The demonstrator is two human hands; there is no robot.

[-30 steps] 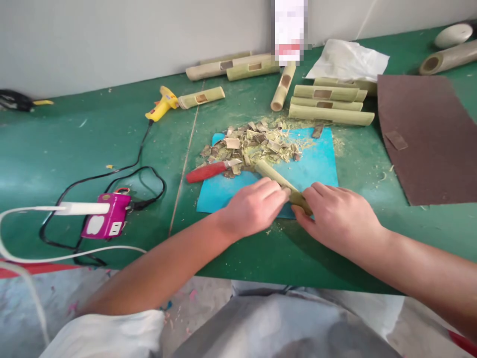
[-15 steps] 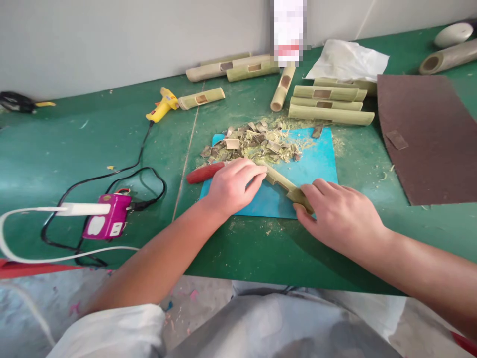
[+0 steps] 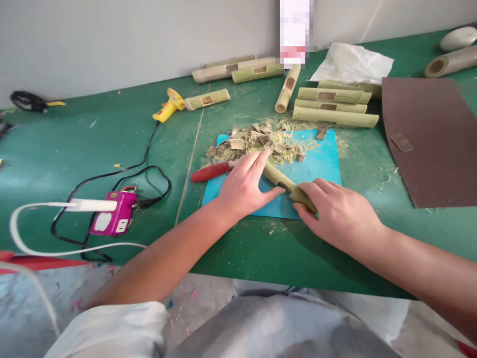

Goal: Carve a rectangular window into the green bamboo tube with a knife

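A green bamboo piece [image 3: 278, 175] with a cut-out slants across the blue mat [image 3: 320, 154]. My right hand [image 3: 341, 209] is wrapped round its near right end. At its far left end is my left hand [image 3: 248, 184], its thumb spread away from the fingers beside the bamboo. A red-handled tool [image 3: 211, 172] lies just left of my left hand; its other end is hidden beneath that hand. Shavings and chips [image 3: 257, 141] are heaped on the far part of the mat.
Cut bamboo tubes [image 3: 335, 117] lie behind the mat. A yellow glue gun [image 3: 169, 106] and a magenta power adapter [image 3: 115, 214] with cords are at the left. A brown sheet [image 3: 428, 144] and white tissue [image 3: 350, 64] are at the right.
My left thumb has opened away from the fingers, showing more of the bamboo. The bamboo has turned, so its cut-out faces more toward me. The whole view has shifted slightly.
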